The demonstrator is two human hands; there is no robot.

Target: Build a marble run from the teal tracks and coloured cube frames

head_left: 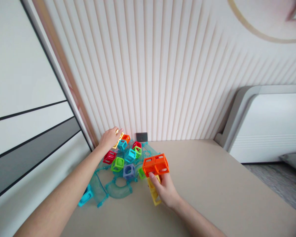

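My right hand [166, 189] grips a joined piece of hollow toy cube blocks. Two orange cubes [155, 164] form its top, and yellow cubes [153, 191] hang below, partly covered by my fingers. At the far side of the pile, my left hand [111, 138] has its fingers closed around a yellow cube block [118, 141], mostly hidden by the hand. Close to it lie another orange cube [125, 138], a blue cube [122, 145] and a red cube [110, 157]. A green cube [117, 164] and a purple cube [129, 171] sit nearer to me.
Clear teal track pieces, among them a curved one [118, 191], lie under and around the cubes. A bright blue block [86, 196] is beside my left forearm. The ribbed wall [162, 82] with a black socket [141, 137] stands behind; a white cabinet [27, 108] borders the left.
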